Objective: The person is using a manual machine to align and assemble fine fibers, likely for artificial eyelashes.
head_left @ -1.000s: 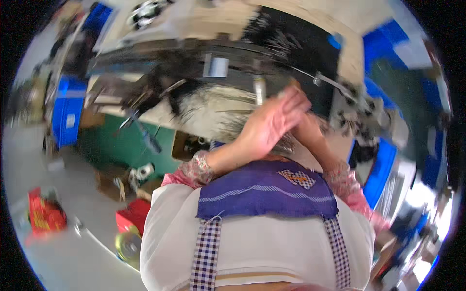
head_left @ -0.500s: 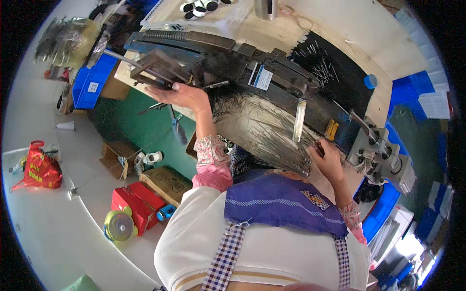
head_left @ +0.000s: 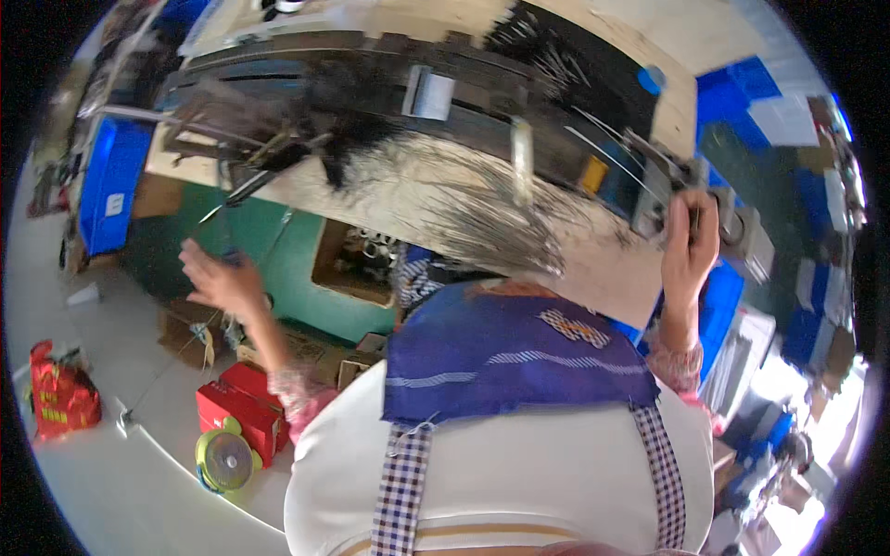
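My left hand (head_left: 222, 281) is off the bench at the left, fingers spread, beside a hanging tool whose handle it partly hides; I see nothing in its grip. At the right end of a long dark metal machine (head_left: 362, 79), my right hand (head_left: 691, 236) is closed with curled fingers, right by the grey metal end block (head_left: 746, 243). Whatever is inside those fingers is hidden. A fanned bundle of thin grey wires (head_left: 496, 227) lies on the wooden bench (head_left: 603, 269) between my hands, under a pale upright strip (head_left: 522, 162) on the machine.
Loose metal pieces lie on a black mat (head_left: 556, 56) behind the machine, near a blue cap (head_left: 651, 80). A blue bin (head_left: 113, 185) is at the left. Below it are a red box (head_left: 243, 408), a small green fan (head_left: 225, 459) and a red bag (head_left: 63, 394).
My left hand has left the machine's left end and dropped down and left. My right hand has moved from the wires to the right-hand end block. The view has shifted.
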Demonstrator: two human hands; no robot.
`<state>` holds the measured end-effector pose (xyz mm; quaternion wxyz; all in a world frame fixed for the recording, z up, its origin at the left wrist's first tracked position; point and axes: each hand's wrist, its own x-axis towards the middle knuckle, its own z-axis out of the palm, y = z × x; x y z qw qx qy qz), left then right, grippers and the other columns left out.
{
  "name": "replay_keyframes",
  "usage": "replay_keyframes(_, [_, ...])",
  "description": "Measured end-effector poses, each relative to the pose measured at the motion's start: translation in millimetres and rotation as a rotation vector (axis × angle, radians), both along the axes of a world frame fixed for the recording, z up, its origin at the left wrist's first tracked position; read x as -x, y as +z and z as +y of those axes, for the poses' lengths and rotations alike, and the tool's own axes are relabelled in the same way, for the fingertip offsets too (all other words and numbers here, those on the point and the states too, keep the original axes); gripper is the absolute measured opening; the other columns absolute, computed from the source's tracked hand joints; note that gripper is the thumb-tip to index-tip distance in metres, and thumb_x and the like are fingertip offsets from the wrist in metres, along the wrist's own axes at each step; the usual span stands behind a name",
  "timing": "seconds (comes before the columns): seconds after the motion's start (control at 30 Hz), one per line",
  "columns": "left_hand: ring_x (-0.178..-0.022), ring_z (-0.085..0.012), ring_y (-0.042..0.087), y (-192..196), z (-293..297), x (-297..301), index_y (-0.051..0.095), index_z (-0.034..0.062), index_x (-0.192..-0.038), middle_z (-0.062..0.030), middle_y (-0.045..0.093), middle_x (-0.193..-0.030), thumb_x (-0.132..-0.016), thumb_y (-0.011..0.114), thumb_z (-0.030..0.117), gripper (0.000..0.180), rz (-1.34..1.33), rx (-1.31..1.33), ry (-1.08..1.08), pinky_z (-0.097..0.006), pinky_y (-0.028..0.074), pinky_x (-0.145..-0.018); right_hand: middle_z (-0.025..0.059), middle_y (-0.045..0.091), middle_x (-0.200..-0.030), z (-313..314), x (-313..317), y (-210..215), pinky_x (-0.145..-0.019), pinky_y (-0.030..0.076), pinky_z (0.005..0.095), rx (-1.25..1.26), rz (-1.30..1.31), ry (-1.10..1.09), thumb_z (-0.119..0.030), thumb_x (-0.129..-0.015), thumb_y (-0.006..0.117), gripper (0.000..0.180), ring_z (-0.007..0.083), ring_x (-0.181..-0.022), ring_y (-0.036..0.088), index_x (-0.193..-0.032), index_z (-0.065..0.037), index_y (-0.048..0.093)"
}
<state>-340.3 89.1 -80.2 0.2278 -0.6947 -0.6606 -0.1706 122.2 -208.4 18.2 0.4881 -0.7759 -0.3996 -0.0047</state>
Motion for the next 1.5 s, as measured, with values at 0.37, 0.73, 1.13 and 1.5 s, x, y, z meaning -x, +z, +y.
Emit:
replay_keyframes(0.37, [-0.135,-0.0386,0.032,38,-76,-146,0.03,0.0,-0.144,-0.0243,0.034,-0.145,-0.087,0.063,0.018,0.068,-0.493,0.113,-0.777,-0.046,0.03,-0.108,0.0081,0.065,-0.081,-5,-12,57,-0.064,0.049,0.0291,0.225,-0.239,0.25,0.001,-0.079,0.064,0.013,0.0203,-0.07,0.064,-0.091,-0.003,0.061])
replay_keyframes(0.73, [-0.07,-0.0113,0.051,92,-88,-230,0.051,0.0054,-0.096,0.0006,0.052,-0.076,-0.101,0.041,0.029,0.026,-1.009,1.309,-0.993,-0.025,0.043,-0.063,0.0089,0.065,-0.091,50,-24,44,-0.073,0.051,0.0369,0.106,-0.365,0.359,-0.005,-0.079,0.06,0.018,0.031,-0.085,0.063,-0.097,-0.007,0.06])
replay_keyframes(1.13, [-0.048,-0.0054,0.033,134,-125,-292,0.048,0.0089,-0.091,0.0,0.045,-0.076,-0.1,0.045,0.03,0.023,-1.905,1.862,-0.811,-0.021,0.024,-0.041,0.0065,0.056,-0.085,86,-43,16,-0.067,0.053,0.0335,0.269,-0.701,0.41,-0.007,-0.074,0.059,0.02,0.0247,-0.082,0.059,-0.094,-0.005,0.062])
replay_keyframes(1.5, [-0.045,-0.0162,0.047,108,-74,-209,0.065,0.003,-0.08,-0.005,0.055,-0.061,-0.092,0.057,0.023,0.024,-1.575,1.181,-1.392,-0.032,0.036,-0.042,0.014,0.054,-0.083,119,-42,17,-0.072,0.048,0.0416,0.273,-0.606,0.365,-0.004,-0.077,0.056,0.012,0.034,-0.084,0.058,-0.089,-0.002,0.06])
